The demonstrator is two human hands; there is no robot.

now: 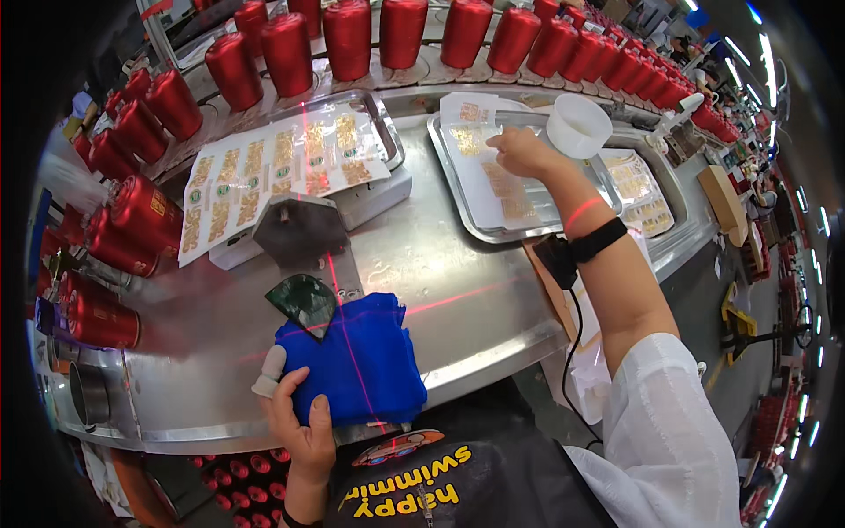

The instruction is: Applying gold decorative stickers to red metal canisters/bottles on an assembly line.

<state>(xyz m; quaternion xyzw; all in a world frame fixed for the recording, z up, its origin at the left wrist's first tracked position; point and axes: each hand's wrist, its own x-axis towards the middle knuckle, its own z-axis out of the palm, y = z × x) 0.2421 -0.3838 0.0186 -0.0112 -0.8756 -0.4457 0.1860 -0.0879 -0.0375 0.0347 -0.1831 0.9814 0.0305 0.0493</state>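
**Blue cloth held, gold labels under the fingers**

Blue cloth (356, 356) lies at the near edge of the steel tabletop (458, 290), the left hand (299, 422) closed on its corner — thumb on top, one finger capped in a white cot. The right hand (524, 151) reaches into the metal tray (458, 189), its grip curled loosely, fingertips on a sheet of gold labels (502, 189); whether one is pinched I cannot tell. To do this well, I judge, lift one label by its edge — slowly, flat, without creasing. Red canisters (348, 40) line the far side.
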